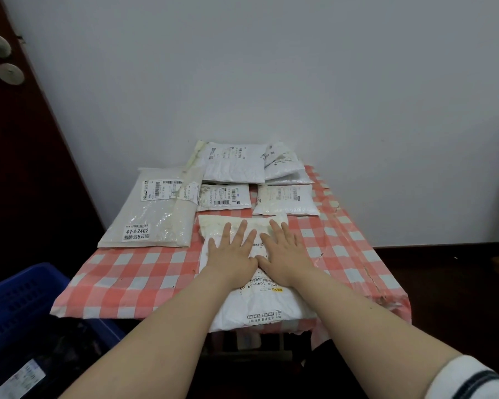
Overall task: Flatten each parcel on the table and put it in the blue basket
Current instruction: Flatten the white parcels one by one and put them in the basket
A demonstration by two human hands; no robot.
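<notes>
Fingers (240, 233) of both hands lie straight and slightly spread, pressed flat on the near parcel (260, 309). The left hand (232, 254) and right hand (285, 254) sit side by side on its far half, thumbs almost meeting in the middle; neither grips anything.

The parcel is a white, wrinkled plastic mailer with printed labels and a yellowed flap at its far end. It lies lengthwise at the middle of the bench (133, 272), and its near end hangs over the front edge.

Bare checked cloth shows on either side of it, a wide strip to the right reaching the bench's right edge and a patch to the front left. Just left, a big grey parcel (153, 214) reaches the left edge. Smaller white parcels (234, 165) crowd the back against the wall (271, 67), the nearest row close to the fingertips.

The blue basket (21, 289) stands lower, beside the bench's front left corner, with dark contents that are hard to make out.
</notes>
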